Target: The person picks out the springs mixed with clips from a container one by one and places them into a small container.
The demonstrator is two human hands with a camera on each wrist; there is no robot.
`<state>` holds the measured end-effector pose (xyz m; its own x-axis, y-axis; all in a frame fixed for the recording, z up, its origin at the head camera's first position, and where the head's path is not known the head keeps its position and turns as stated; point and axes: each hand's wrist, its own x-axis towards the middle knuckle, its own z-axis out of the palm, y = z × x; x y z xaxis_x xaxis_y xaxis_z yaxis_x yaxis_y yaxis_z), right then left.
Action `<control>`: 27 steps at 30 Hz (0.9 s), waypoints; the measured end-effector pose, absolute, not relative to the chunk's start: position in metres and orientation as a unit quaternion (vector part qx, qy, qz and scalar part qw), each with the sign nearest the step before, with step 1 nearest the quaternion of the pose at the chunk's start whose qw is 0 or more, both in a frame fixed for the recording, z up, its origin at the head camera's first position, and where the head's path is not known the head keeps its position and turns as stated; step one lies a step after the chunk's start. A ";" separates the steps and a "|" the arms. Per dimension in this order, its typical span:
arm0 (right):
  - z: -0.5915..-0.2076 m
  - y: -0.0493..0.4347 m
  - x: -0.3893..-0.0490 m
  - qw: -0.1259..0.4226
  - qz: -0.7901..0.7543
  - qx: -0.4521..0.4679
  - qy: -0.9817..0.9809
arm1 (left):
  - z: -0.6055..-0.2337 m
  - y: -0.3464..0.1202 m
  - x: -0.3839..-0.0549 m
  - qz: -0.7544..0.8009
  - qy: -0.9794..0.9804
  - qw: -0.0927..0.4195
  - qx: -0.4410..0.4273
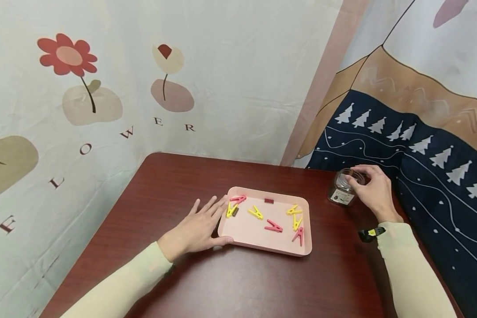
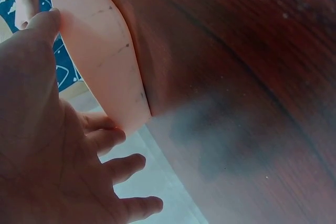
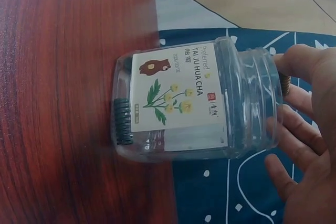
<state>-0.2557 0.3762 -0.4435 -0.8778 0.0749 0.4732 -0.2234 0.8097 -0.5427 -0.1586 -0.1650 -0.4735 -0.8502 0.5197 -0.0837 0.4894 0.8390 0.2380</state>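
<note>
My left hand [image 1: 196, 232] lies with spread fingers against the left side of a pink tray [image 1: 262, 247], its thumb at the near rim. In the left wrist view, the thumb and fingertips touch the tray's wall [image 2: 105, 51]. My right hand [image 1: 373, 190] is at the mouth of a clear plastic jar [image 1: 342, 190] standing right of the tray. Between its thumb and forefinger it pinches a small brown coil spring [image 3: 285, 84], partly hidden by the fingers. Inside the jar, a dark green coil spring [image 3: 123, 121] lies at the bottom, beside the label [image 3: 178, 98].
Pink clips [image 1: 274, 226] and yellow clips [image 1: 256, 213] lie scattered in the tray, with a dark red spring [image 1: 269, 201] and a brown spring [image 1: 235, 212]. Behind the brown table [image 1: 183, 176] hangs a printed curtain [image 1: 238, 88]; a dark blue cloth [image 1: 381, 145] borders the right side.
</note>
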 end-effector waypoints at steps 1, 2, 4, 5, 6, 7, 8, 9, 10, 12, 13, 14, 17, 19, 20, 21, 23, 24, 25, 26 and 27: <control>-0.444 0.376 -0.256 0.244 0.306 0.041 -0.919 | -0.474 -0.165 -0.159 0.104 0.956 0.073 0.264; -0.444 0.376 -0.256 0.244 0.307 0.041 -0.919 | -0.474 -0.165 -0.159 0.104 0.956 0.072 0.265; -0.445 0.377 -0.255 0.246 0.307 0.041 -0.918 | -0.474 -0.165 -0.158 0.104 0.956 0.071 0.266; -0.445 0.377 -0.256 0.247 0.308 0.042 -0.918 | -0.475 -0.165 -0.158 0.103 0.956 0.070 0.266; -0.446 0.377 -0.256 0.248 0.308 0.042 -0.917 | -0.475 -0.165 -0.158 0.103 0.956 0.070 0.267; -0.446 0.377 -0.256 0.250 0.309 0.042 -0.917 | -0.475 -0.166 -0.158 0.102 0.956 0.070 0.267; -0.446 0.377 -0.256 0.251 0.309 0.042 -0.917 | -0.475 -0.166 -0.158 0.103 0.956 0.070 0.267; -0.446 0.376 -0.256 0.252 0.309 0.042 -0.916 | -0.475 -0.166 -0.158 0.103 0.956 0.069 0.267; -0.447 0.376 -0.256 0.252 0.308 0.043 -0.916 | -0.475 -0.166 -0.158 0.103 0.956 0.069 0.267; -0.447 0.377 -0.256 0.252 0.308 0.043 -0.916 | -0.475 -0.166 -0.158 0.104 0.956 0.070 0.266; -0.447 0.377 -0.256 0.251 0.308 0.043 -0.917 | -0.475 -0.166 -0.158 0.104 0.956 0.070 0.266; -0.446 0.376 -0.256 0.249 0.308 0.042 -0.917 | -0.475 -0.166 -0.158 0.104 0.956 0.070 0.266; -0.445 0.376 -0.255 0.239 0.310 0.038 -0.919 | -0.476 -0.166 -0.158 0.103 0.956 0.070 0.266; -0.444 0.376 -0.254 0.229 0.311 0.032 -0.922 | -0.476 -0.166 -0.158 0.104 0.956 0.070 0.266; -0.444 0.375 -0.253 0.224 0.311 0.029 -0.923 | -0.476 -0.167 -0.158 0.104 0.956 0.070 0.266; -0.443 0.375 -0.253 0.219 0.310 0.026 -0.925 | -0.476 -0.167 -0.158 0.105 0.956 0.071 0.266; -0.443 0.375 -0.252 0.211 0.308 0.020 -0.927 | -0.476 -0.166 -0.158 0.106 0.956 0.071 0.265; -0.442 0.374 -0.252 0.208 0.308 0.019 -0.928 | -0.475 -0.166 -0.158 0.106 0.956 0.071 0.265; -0.443 0.374 -0.252 0.206 0.307 0.018 -0.929 | -0.475 -0.166 -0.158 0.107 0.956 0.071 0.265; -0.442 0.374 -0.252 0.205 0.307 0.018 -0.929 | -0.475 -0.166 -0.158 0.106 0.956 0.072 0.265; -0.442 0.374 -0.253 0.204 0.307 0.018 -0.929 | -0.475 -0.166 -0.158 0.106 0.956 0.071 0.265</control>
